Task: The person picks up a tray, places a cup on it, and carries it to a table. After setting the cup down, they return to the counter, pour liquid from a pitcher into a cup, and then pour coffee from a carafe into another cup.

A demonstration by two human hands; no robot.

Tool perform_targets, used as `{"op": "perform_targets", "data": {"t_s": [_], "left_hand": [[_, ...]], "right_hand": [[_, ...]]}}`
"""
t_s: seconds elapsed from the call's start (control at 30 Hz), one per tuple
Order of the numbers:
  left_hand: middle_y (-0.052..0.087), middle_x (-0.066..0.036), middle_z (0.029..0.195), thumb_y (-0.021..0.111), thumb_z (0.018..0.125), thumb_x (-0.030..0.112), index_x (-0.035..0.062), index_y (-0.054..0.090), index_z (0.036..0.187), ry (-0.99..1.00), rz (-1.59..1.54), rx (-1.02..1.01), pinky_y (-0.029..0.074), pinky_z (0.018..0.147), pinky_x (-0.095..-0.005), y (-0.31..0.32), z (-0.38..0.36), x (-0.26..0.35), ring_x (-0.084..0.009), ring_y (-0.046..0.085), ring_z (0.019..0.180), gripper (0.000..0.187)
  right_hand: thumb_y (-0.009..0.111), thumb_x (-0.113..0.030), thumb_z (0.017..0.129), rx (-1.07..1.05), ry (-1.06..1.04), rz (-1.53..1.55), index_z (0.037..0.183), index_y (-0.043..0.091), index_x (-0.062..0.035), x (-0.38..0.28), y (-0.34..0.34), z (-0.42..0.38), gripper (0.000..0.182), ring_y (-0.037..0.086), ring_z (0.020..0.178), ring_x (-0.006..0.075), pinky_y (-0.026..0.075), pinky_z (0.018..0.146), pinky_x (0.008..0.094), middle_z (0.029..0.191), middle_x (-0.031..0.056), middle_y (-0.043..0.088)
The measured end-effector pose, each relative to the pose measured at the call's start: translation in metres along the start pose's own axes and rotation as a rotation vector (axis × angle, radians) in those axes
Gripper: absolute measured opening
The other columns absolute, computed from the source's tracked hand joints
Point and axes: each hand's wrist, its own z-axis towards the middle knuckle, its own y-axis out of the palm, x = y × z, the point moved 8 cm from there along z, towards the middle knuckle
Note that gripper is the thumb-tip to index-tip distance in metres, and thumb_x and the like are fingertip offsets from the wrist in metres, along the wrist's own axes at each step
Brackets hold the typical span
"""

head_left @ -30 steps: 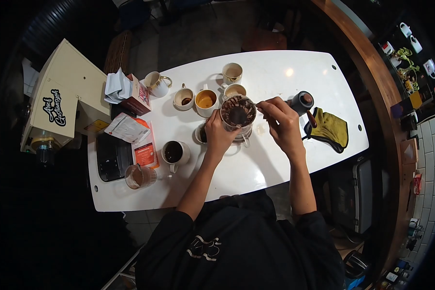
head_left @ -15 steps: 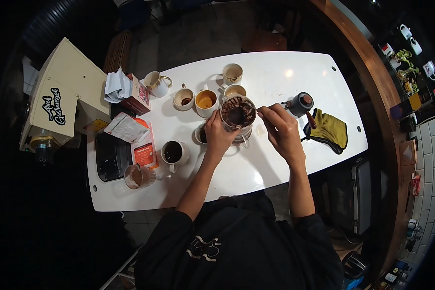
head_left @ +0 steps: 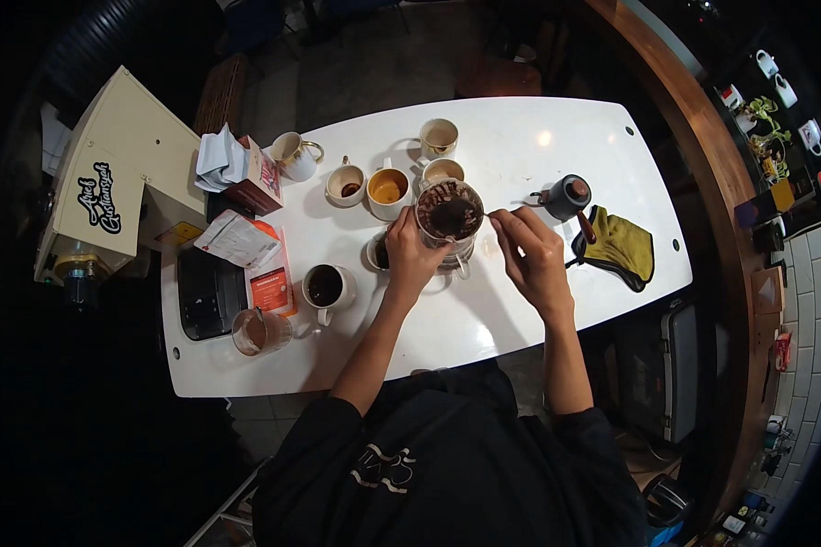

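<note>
A glass dripper (head_left: 450, 211) with dark wet coffee grounds inside sits over a glass server (head_left: 456, 259) near the table's middle. My left hand (head_left: 413, 253) is wrapped round the dripper's left side. Just right of the rim, my right hand (head_left: 531, 253) is closed, its thumb and fingertips pinched together on something too small to make out. Behind the dripper stand a cup (head_left: 443, 171) and a taller cup (head_left: 439, 137). A cup with yellow-brown inside (head_left: 389, 188) and a small cup with dark residue (head_left: 346, 185) stand to the left.
On the white table (head_left: 520, 137) are a dark kettle (head_left: 567, 197) and green cloth (head_left: 625, 246) at right. At left are a mug of dark liquid (head_left: 327, 287), a glass (head_left: 261, 333), coffee bags (head_left: 237, 240), a gold-handled mug (head_left: 296, 157) and a beige grinder (head_left: 123, 164).
The dark grounds in the dripper look spread differently. Both hands hold nearly the same places, and the view has shifted very slightly.
</note>
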Motion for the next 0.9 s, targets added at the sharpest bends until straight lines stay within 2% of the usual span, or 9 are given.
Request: {"op": "perform_targets", "data": {"t_s": [0.13, 0.2, 0.37, 0.53, 0.6, 0.7, 0.8, 0.83, 0.9], "left_hand": [[0.059, -0.019, 0.088, 0.083, 0.055, 0.01, -0.0039, 0.055, 0.091, -0.017, 0.024, -0.011, 0.047, 0.072, -0.0461, 0.0, 0.0, 0.0, -0.0405, 0.06, 0.08, 0.048], [0.059, -0.019, 0.088, 0.083, 0.055, 0.01, -0.004, 0.055, 0.091, -0.009, 0.019, -0.01, 0.047, 0.072, -0.0462, 0.0, 0.0, 0.001, -0.0406, 0.06, 0.08, 0.048], [0.059, -0.02, 0.089, 0.083, 0.055, 0.01, -0.004, 0.055, 0.092, 0.003, 0.023, -0.016, 0.048, 0.073, -0.0467, -0.001, 0.0, 0.002, -0.041, 0.06, 0.081, 0.049], [0.059, -0.02, 0.09, 0.084, 0.055, 0.009, -0.0041, 0.054, 0.093, -0.043, 0.054, -0.032, 0.047, 0.073, -0.047, 0.001, 0.0, 0.0, -0.0415, 0.059, 0.083, 0.051], [0.058, -0.02, 0.09, 0.084, 0.054, 0.01, -0.0041, 0.054, 0.094, -0.03, 0.06, -0.034, 0.047, 0.073, -0.047, 0.001, 0.0, -0.002, -0.0416, 0.059, 0.084, 0.052], [0.058, -0.02, 0.09, 0.084, 0.053, 0.011, -0.004, 0.054, 0.094, 0.0, 0.06, -0.042, 0.047, 0.073, -0.0469, -0.001, -0.001, 0.0, -0.0417, 0.059, 0.084, 0.053], [0.058, -0.02, 0.09, 0.084, 0.053, 0.011, -0.0042, 0.054, 0.094, 0.014, 0.05, -0.042, 0.047, 0.073, -0.0465, 0.001, -0.001, 0.0, -0.0419, 0.058, 0.083, 0.054], [0.057, -0.02, 0.089, 0.084, 0.053, 0.011, -0.0044, 0.054, 0.095, 0.01, 0.046, -0.033, 0.047, 0.073, -0.0462, 0.001, -0.001, -0.001, -0.0421, 0.058, 0.083, 0.054], [0.058, -0.02, 0.089, 0.084, 0.053, 0.011, -0.0044, 0.054, 0.094, 0.0, 0.052, -0.036, 0.047, 0.073, -0.0461, 0.001, -0.001, 0.0, -0.0418, 0.058, 0.082, 0.053]], "right_hand": [[0.064, 0.001, 0.084, -0.003, 0.053, -0.016, 0.097, 0.061, 0.0016, 0.005, -0.001, -0.002, 0.013, 0.057, 0.059, 0.0303, 0.043, 0.052, 0.0388, 0.075, 0.0132, 0.055], [0.064, 0.002, 0.085, -0.053, 0.052, -0.019, 0.094, 0.064, 0.0039, 0.006, 0.006, -0.007, 0.009, 0.055, 0.056, 0.0222, 0.042, 0.051, 0.0315, 0.073, 0.0115, 0.058], [0.063, 0.004, 0.085, -0.005, 0.023, 0.04, 0.097, 0.066, 0.0035, -0.001, 0.006, -0.009, 0.013, 0.054, 0.054, 0.0189, 0.041, 0.05, 0.0296, 0.072, 0.0099, 0.058], [0.059, 0.007, 0.085, -0.042, 0.122, 0.196, 0.101, 0.067, 0.0019, -0.004, 0.003, -0.007, 0.019, 0.057, 0.053, 0.0115, 0.042, 0.048, 0.0241, 0.067, 0.0088, 0.059], [0.06, 0.008, 0.084, -0.029, 0.114, 0.176, 0.099, 0.068, 0.003, -0.014, 0.003, -0.007, 0.018, 0.058, 0.052, 0.0118, 0.042, 0.047, 0.0242, 0.065, 0.0089, 0.06], [0.064, 0.003, 0.083, 0.017, 0.079, 0.189, 0.095, 0.065, 0.0029, -0.025, 0.005, -0.008, 0.013, 0.059, 0.053, 0.0227, 0.045, 0.049, 0.0321, 0.069, 0.0119, 0.062], [0.064, 0.001, 0.083, -0.002, 0.102, 0.144, 0.094, 0.065, 0.0029, -0.026, 0.015, -0.008, 0.011, 0.06, 0.054, 0.0251, 0.045, 0.049, 0.0327, 0.068, 0.0125, 0.061], [0.063, 0.007, 0.082, 0.02, 0.076, 0.16, 0.094, 0.067, 0.0072, -0.025, 0.017, -0.006, 0.013, 0.057, 0.048, 0.0146, 0.043, 0.045, 0.0269, 0.062, 0.0113, 0.06], [0.063, 0.007, 0.082, 0.036, 0.091, 0.151, 0.094, 0.067, 0.0074, -0.018, 0.02, -0.006, 0.013, 0.057, 0.048, 0.0146, 0.044, 0.045, 0.0268, 0.062, 0.0113, 0.06]]}}
